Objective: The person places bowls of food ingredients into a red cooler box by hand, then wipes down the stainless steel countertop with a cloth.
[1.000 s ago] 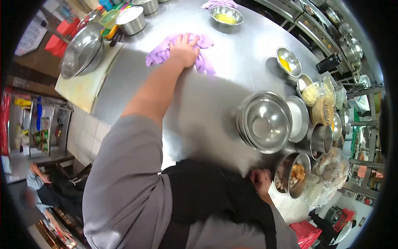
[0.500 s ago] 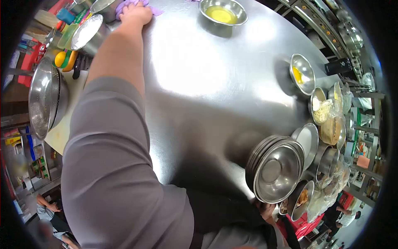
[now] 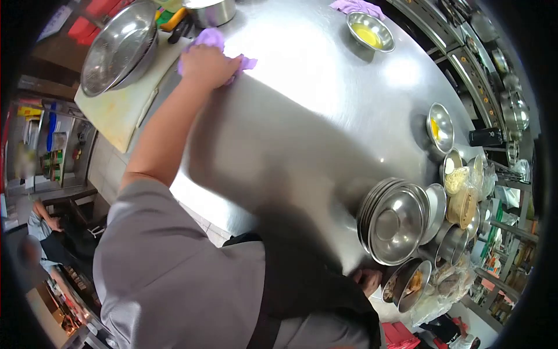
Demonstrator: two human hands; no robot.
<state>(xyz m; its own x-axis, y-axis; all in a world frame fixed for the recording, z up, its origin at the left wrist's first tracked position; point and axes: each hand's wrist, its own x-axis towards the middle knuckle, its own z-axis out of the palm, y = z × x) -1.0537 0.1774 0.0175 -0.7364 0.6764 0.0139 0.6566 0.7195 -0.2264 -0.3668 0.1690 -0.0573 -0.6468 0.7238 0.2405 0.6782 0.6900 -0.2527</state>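
My left hand [image 3: 210, 67] presses a crumpled purple cloth [image 3: 210, 38] flat on the steel table [image 3: 273, 128], its fingers closed over it. A cutting board [image 3: 125, 119] lies just left of that arm, bearing a perforated metal colander [image 3: 119, 49] with another bowl under it. At the table's near right edge is my right hand [image 3: 367, 281], low beside my apron, its fingers curled and partly in shadow. No object shows in it. The nearest thing to it is a stack of steel bowls [image 3: 395, 224].
Farther back stand a bowl of yellow liquid [image 3: 369, 36], a second purple cloth [image 3: 357, 7] and a bowl with yolk [image 3: 440, 128]. Shredded food [image 3: 456, 180], a bamboo steamer [image 3: 462, 207] and more bowls line the right edge. A metal pot [image 3: 210, 11] stands at the top left. Other people are at lower left and lower right.
My left hand has drawn the purple cloth back toward me along the table's left side. The view has shifted, and more of the cutting board shows. My right hand stays by the bowl stack.
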